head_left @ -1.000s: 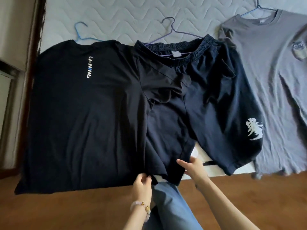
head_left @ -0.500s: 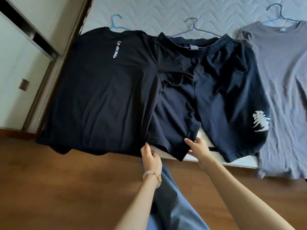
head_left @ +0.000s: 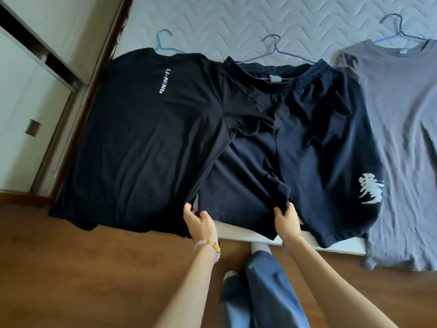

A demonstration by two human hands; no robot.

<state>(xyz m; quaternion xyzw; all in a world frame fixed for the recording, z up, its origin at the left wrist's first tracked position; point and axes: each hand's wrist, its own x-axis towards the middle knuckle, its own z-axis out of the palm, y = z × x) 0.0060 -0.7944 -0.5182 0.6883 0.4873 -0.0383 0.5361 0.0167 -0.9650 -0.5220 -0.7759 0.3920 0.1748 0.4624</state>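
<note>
On the quilted mattress [head_left: 236, 20], 3 garments are lying flat side by side with their bottom edges hanging over the near edge toward the wooden floor [head_left: 82, 268]. The black T-shirt [head_left: 142, 143] with the white Li-Ning print [head_left: 164, 80] is taking up the left part, and its sleeve is overlapping the waistband area of the dark navy shorts [head_left: 319, 150] in the middle. The grey T-shirt [head_left: 402, 138] is lying on the right, just beside the shorts' far leg, the one with the white brush-style print [head_left: 370, 191].

Each piece is sitting on its own wire hanger: a blue hanger [head_left: 163, 41] poking out of the black tee's collar, a purple hanger [head_left: 274, 47] through the shorts' waistband, and a second blue hanger [head_left: 397, 27] in the grey tee.

Both hands are working the hem of the shorts' nearer leg at the mattress edge. The left hand [head_left: 201, 223], wearing a beaded bracelet [head_left: 209, 245], is pinching the outer corner of that hem, right against the black tee's side; can't tell if it's catching tee fabric too. The right hand [head_left: 287, 221] is gripping the inner corner with curled fingers, so the hem is stretching between the 2 hands.
</note>
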